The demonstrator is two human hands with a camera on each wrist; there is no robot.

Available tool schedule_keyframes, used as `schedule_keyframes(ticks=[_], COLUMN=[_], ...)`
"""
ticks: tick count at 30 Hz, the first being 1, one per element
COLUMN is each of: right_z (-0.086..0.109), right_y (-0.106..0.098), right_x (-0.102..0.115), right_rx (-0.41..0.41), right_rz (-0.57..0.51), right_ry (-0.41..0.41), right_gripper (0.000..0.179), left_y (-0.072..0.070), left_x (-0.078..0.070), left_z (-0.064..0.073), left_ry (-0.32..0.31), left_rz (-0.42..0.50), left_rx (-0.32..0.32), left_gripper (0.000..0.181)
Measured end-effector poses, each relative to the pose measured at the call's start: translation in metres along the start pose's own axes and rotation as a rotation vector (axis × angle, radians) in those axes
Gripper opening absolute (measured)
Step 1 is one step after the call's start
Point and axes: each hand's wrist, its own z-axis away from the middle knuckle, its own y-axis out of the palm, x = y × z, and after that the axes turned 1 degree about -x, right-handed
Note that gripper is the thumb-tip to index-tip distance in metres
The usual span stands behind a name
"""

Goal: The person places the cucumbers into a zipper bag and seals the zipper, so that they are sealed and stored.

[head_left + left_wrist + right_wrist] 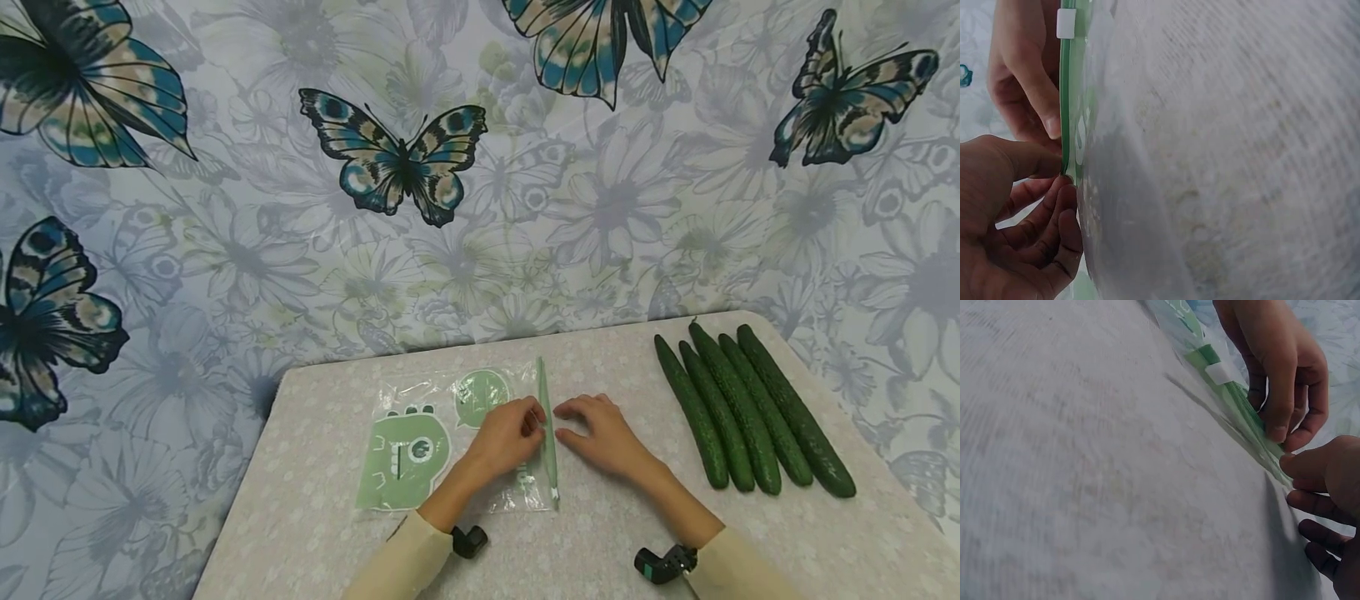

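A clear plastic zip bag [408,467] with green cartoon print lies flat on the table, its green zip strip [549,433] facing right. My left hand [506,437] lies over the bag and pinches the strip between thumb and fingers, as the left wrist view shows. Just right of the strip is my right hand [603,433], its fingers loosely bent and its thumb apart from them. Its fingertips [1288,465] come right up to the strip, with nothing gripped. A white slider [1066,24] sits on the strip, toward its near end.
Several long green cucumbers [738,408] lie side by side at the right of the table [300,467], which has a pale patterned cover. Behind it hangs a floral cloth [600,208] with butterflies. Each wrist wears a small black camera [470,542].
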Motion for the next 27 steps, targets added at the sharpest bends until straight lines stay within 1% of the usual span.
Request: schedule_keyframes(ticks=[3, 5, 9, 12, 15, 21, 24, 27], right_z=[-0.003, -0.004, -0.005, -0.006, -0.008, -0.008, -0.007, -0.006], right_y=[0.004, 0.006, 0.006, 0.006, 0.008, 0.010, 0.009, 0.008], right_x=[0.002, 0.003, 0.003, 0.004, 0.005, 0.008, 0.010, 0.013], right_rx=[-0.001, 0.010, 0.032, 0.044, 0.050, 0.035, 0.040, 0.051], right_rz=[-0.024, -0.044, -0.079, -0.121, -0.164, -0.194, -0.206, -0.214], right_ry=[0.009, 0.016, 0.043, 0.053, 0.037, 0.002, 0.015, 0.041], right_gripper=[0.040, 0.043, 0.042, 0.041, 0.041, 0.038, 0.037, 0.036], left_y=[0.000, -0.001, -0.002, -0.003, -0.007, -0.019, -0.027, -0.035], left_x=[0.000, -0.001, -0.007, -0.011, -0.011, -0.012, -0.013, -0.012], left_z=[0.001, 0.001, 0.000, 0.000, 0.003, 0.013, 0.017, 0.021], left_ry=[0.003, 0.001, 0.003, 0.002, -0.008, -0.018, -0.007, 0.020], left_rz=[0.034, 0.073, 0.151, 0.172, 0.129, -0.040, -0.114, -0.159], left_rx=[-0.016, -0.032, -0.060, -0.077, -0.103, -0.137, -0.162, -0.184], left_gripper=[0.015, 0.016, 0.015, 0.014, 0.014, 0.010, 0.006, 0.008])
